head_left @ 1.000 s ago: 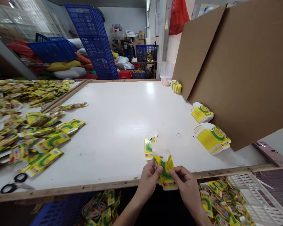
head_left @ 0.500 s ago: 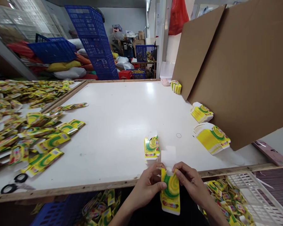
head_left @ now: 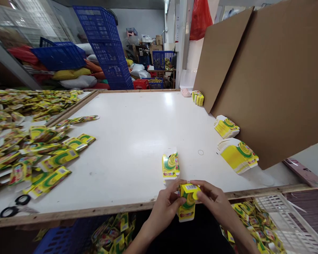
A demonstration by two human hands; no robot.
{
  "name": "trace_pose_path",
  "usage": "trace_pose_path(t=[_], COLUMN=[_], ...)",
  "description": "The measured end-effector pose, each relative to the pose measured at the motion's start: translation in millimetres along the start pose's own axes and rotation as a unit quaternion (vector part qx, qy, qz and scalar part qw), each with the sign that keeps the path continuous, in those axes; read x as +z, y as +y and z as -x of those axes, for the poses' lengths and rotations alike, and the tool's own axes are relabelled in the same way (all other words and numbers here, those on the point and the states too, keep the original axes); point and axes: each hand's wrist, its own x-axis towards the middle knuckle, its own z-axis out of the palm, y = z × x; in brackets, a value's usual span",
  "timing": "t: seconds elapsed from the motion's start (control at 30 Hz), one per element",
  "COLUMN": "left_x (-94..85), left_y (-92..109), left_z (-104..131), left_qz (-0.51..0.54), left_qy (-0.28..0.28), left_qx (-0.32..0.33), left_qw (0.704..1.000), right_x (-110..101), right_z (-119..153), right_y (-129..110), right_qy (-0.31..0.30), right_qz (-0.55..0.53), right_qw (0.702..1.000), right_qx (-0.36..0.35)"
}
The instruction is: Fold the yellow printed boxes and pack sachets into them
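A small yellow and green carton (head_left: 187, 208) is between my two hands at the table's front edge, its barcode flap folded down over the front. My left hand (head_left: 165, 204) pinches its left side, thumb on the front. On the right, my right hand (head_left: 214, 201) grips the upper right corner by the flap. Just beyond my hands lies a small stack of flat cartons (head_left: 170, 164) on the white table. The carton's back is hidden.
Stacked flat cartons (head_left: 238, 153) lie at the right by a leaning cardboard sheet (head_left: 275, 84). Many cartons (head_left: 42, 141) cover the table's left, with black scissors (head_left: 16, 206) nearby. Baskets of cartons (head_left: 116, 233) stand below the wooden edge (head_left: 95, 210).
The white flap that stood up at the carton's top is now folded down, showing its barcode side. My right hand has moved slightly with it, and the carton's lower end sits higher.
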Motion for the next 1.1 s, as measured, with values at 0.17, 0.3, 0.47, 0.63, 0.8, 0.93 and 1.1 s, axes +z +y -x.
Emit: trace_pose_path(t=[0.17, 0.3, 0.47, 0.63, 0.8, 0.93, 1.1], left_x=[4.9, 4.7, -0.4, 1.1, 21.2, 15.2, -36.1], left_y=[1, 2, -3, -7, -10, -11, -18], left_z=[1, 0, 0, -3, -5, -9, -32], left_qz=[-0.021, -0.028, 0.015, 0.051, 0.081, -0.099, -0.41], left_qy=[-0.027, -0.02, -0.003, -0.005, -0.018, -0.003, 0.131], left_qx=[0.015, 0.015, 0.003, 0.01, 0.054, 0.103, 0.196], left_qw=[0.999, 0.999, 1.0, 0.999, 0.995, 0.99, 0.881], right_x=[13, 24, 21, 8, -1, -36, -83], right_z=[-2, -5, -6, -5, -3, 5, 22], right_y=[2, 6, 9, 10, 5, -2, 6], right_qy=[-0.009, 0.012, 0.02, 0.048, 0.068, 0.041, 0.07], right_qz=[0.054, 0.126, 0.132, 0.077, -0.041, 0.094, 0.295], right_qw=[0.998, 0.99, 0.991, 0.996, 0.997, 0.995, 0.949], right_qx=[0.042, 0.055, 0.03, -0.021, -0.01, 0.011, 0.08])
